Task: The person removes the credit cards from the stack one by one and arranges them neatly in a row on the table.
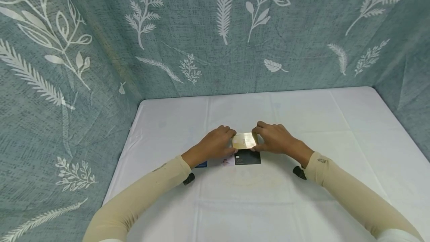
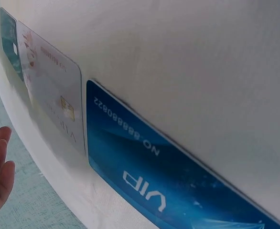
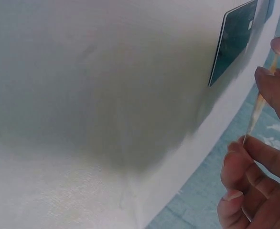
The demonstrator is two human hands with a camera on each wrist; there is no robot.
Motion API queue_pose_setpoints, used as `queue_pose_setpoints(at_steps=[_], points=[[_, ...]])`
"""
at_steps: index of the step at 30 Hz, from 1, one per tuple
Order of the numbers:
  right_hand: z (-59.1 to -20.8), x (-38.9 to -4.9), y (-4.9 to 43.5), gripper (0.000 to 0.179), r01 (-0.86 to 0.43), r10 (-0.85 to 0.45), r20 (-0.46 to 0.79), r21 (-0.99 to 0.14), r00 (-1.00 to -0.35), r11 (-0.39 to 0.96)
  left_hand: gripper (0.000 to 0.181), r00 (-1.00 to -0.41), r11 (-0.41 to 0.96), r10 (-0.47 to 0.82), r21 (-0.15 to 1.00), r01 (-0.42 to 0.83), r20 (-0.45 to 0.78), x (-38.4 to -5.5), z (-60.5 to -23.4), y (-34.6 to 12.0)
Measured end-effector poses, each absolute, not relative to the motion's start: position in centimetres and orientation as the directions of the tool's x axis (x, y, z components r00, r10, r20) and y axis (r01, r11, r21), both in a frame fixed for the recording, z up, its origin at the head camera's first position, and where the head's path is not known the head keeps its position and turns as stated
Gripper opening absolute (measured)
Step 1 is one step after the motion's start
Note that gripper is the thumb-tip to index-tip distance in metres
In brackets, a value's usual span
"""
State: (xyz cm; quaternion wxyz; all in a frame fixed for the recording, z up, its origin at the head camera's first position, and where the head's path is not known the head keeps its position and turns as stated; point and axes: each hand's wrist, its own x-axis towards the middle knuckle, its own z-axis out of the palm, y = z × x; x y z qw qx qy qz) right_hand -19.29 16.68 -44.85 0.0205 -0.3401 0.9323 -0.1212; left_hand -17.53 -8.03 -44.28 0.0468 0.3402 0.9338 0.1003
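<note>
A shiny gold card point(image 1: 244, 140) is held up between both hands, over the far edge of a row of cards. My left hand point(image 1: 217, 142) pinches its left end between thumb and fingers. At the right end my right hand point(image 1: 275, 138) grips it the same way. The right wrist view catches this card nearly edge-on. Just below it lies a black VIP card point(image 1: 248, 157) with a chip. Beside that one is a white VIP card point(image 2: 51, 81) with a reddish print, partly covered by the left hand in the head view. A blue VIP card point(image 2: 130, 152) ends the row at left.
The cards lie on a table with a white cloth point(image 1: 252, 204). Green-blue curtains point(image 1: 201, 21) with white leaf patterns hang behind and beside it. Small black devices point(image 1: 299, 173) sit at both wrists, next to beige sleeves point(image 1: 352, 193).
</note>
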Motion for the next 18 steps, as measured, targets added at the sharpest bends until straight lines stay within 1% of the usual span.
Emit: queue_pose_setpoints(at_steps=[10, 18], points=[[-44.8, -18.6, 17.4, 0.055, -0.630, -0.641, 0.038, -0.236, -0.767, 0.740, 0.056, -0.753, 0.743, 0.657, 0.203, 0.637, -0.041, -17.4, -44.5, -7.6], [-44.4, -18.1, 17.8, 0.053, -0.630, -0.641, 0.042, -0.238, -0.767, 0.739, 0.055, -0.739, 0.725, 0.674, 0.204, 0.658, -0.012, -17.1, -44.5, -7.4]])
